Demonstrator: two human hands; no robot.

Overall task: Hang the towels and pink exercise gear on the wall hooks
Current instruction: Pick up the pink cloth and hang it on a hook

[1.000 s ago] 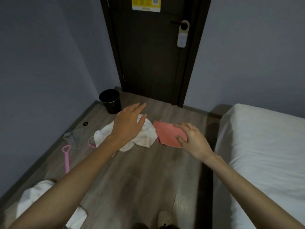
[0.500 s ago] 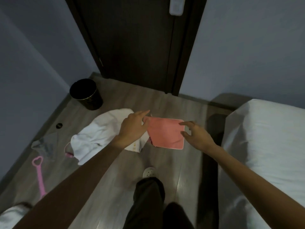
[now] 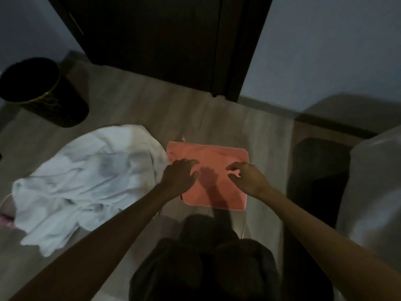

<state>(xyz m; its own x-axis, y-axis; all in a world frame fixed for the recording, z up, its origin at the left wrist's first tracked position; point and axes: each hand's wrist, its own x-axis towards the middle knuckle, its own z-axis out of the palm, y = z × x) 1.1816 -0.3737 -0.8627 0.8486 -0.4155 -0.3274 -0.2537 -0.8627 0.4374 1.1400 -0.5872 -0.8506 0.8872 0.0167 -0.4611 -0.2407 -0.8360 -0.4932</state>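
Observation:
A small salmon-pink towel (image 3: 219, 161) lies flat on the wooden floor in front of the dark door. My left hand (image 3: 180, 175) hovers over its left edge with fingers loosely spread, holding nothing. Over the towel's right half, my right hand (image 3: 247, 177) has its fingers curled downward, also holding nothing. A large crumpled white towel (image 3: 86, 177) is spread on the floor to the left, its right edge touching the pink towel. A bit of pink gear (image 3: 5, 220) peeks out at the far left edge under the white towel.
A black waste bin (image 3: 41, 94) stands at the left by the wall. The dark door (image 3: 152, 40) is straight ahead. A white bed (image 3: 373, 192) fills the right side. My knees in dark trousers (image 3: 204, 268) are bent low over the floor.
I have crouched down and come closer to the floor. Both hands have moved in over the pink towel, the left one off the white towel.

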